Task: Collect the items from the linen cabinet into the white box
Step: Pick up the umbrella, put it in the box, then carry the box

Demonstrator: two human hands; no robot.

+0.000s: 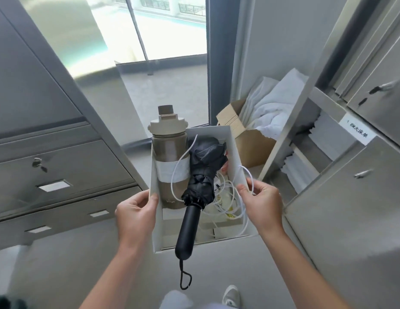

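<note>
White box [233,152], carried clear of the floor with its long axis pointing away from the person, is held at its near end, left grip [136,210] clasping the left wall and right grip [261,201] the right wall, open linen cabinet [328,108] nearer the right.

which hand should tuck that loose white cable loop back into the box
Right, probably. The white cable loops over the white box wall beside the right hand; the left hand grips the opposite wall.
</note>
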